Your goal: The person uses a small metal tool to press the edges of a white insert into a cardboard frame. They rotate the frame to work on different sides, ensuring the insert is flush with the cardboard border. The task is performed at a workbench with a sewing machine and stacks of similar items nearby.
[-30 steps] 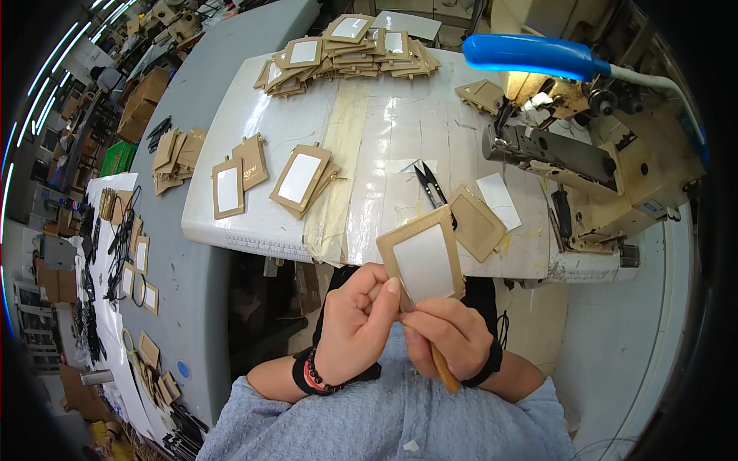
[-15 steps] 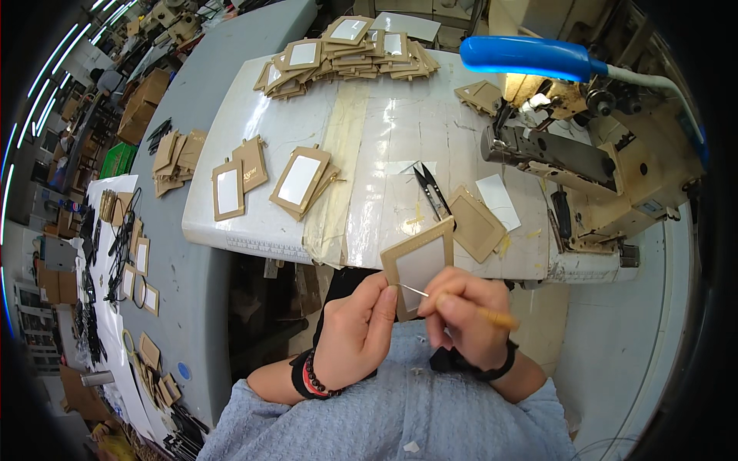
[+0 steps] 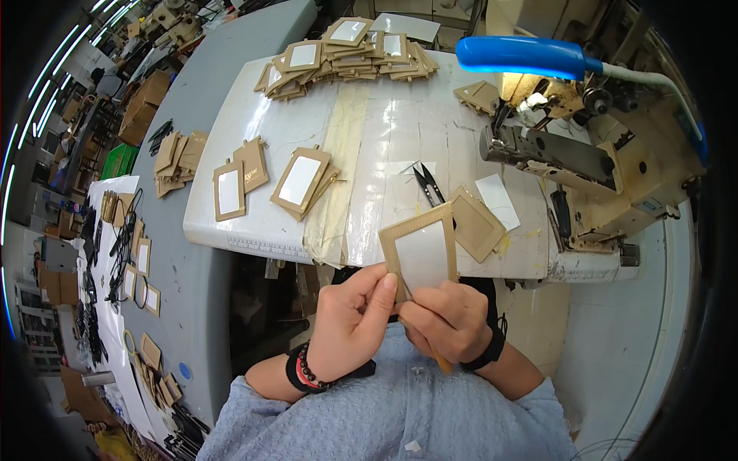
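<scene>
A tan card holder (image 3: 423,250) with a clear window is held up tilted before me, over the table's front edge. My left hand (image 3: 346,319) pinches its lower left edge between thumb and fingers. Closed around an awl (image 3: 442,362) with a wooden handle, my right hand (image 3: 450,321) presses at the lower part of the holder. The awl's thin metal shaft lies along the holder's left edge, its tip near my left thumb. Just behind lie black thread snips (image 3: 427,183), another tan holder (image 3: 480,223) and a white card (image 3: 498,201).
A large heap of card holders (image 3: 304,55) lies at the table's back, with smaller groups of holders (image 3: 300,178) on the left. A sewing machine (image 3: 553,150) stands at the right under a blue lamp (image 3: 519,57). More holders (image 3: 178,157) lie on the grey surface.
My right hand has swung the awl's handle from pointing right to pointing down, and has moved left against the holder. The holder has turned slightly more upright.
</scene>
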Demonstrator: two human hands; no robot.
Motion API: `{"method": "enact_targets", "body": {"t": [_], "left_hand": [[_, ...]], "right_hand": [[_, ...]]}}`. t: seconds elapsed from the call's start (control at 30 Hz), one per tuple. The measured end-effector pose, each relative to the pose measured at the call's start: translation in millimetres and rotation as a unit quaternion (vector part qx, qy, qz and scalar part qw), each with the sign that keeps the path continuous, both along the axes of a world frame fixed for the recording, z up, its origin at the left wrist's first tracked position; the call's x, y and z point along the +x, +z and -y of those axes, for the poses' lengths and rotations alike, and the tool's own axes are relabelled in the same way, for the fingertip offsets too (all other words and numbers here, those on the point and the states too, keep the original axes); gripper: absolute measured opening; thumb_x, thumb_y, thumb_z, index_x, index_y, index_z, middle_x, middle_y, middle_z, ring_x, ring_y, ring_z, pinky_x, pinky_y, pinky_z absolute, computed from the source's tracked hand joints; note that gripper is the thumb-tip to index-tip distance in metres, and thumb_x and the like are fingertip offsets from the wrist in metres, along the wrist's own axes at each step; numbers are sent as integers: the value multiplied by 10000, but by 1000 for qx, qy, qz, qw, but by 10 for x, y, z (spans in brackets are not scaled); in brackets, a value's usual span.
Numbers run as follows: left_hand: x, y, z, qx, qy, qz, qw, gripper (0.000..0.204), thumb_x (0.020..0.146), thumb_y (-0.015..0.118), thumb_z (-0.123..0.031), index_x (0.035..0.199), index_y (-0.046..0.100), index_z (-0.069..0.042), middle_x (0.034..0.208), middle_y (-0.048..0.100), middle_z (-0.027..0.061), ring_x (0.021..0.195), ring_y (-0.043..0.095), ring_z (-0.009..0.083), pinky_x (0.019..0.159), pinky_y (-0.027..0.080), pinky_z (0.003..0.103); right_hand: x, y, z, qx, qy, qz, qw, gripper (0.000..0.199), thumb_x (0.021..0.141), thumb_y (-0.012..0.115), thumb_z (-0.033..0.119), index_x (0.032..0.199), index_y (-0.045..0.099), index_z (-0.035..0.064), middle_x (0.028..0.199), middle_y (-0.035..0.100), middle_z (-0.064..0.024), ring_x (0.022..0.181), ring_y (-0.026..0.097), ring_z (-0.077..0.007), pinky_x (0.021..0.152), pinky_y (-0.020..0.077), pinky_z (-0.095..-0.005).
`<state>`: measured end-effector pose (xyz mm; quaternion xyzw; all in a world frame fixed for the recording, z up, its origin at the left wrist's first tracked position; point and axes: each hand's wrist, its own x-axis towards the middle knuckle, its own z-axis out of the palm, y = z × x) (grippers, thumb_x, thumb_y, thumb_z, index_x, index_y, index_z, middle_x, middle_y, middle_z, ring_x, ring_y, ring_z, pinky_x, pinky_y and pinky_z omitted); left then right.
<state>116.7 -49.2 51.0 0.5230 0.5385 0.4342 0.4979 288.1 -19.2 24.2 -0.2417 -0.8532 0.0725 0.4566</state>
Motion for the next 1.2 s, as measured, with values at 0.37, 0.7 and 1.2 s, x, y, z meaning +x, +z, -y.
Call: {"method": "enact_targets", "body": {"t": [0.37,0.7,1.2], "left_hand": [[-68,21,-34,-35,23,79,996,239,991,562,-120,1093,654,76,678,570,-55,593,414,-18,498,321,173],[-63,31,5,-29,25,75,996,234,987,566,-115,1099,660,67,705,591,-50,604,426,-18,500,331,173],[-58,22,20,-6,20,47,999,246,992,557,-114,1126,645,73,663,548,-56,597,416,-10,500,326,182]], "right_hand": [[181,155,-20,-233,71,-147,959,146,743,714,50,870,648,79,849,656,-51,686,556,-196,674,392,-309],[148,138,-37,-268,84,-146,949,140,748,705,37,872,657,79,860,660,-40,714,545,-186,714,358,-311],[137,125,-17,-279,73,-153,945,129,750,694,14,860,656,70,853,659,-42,726,556,-180,713,365,-309]]}}
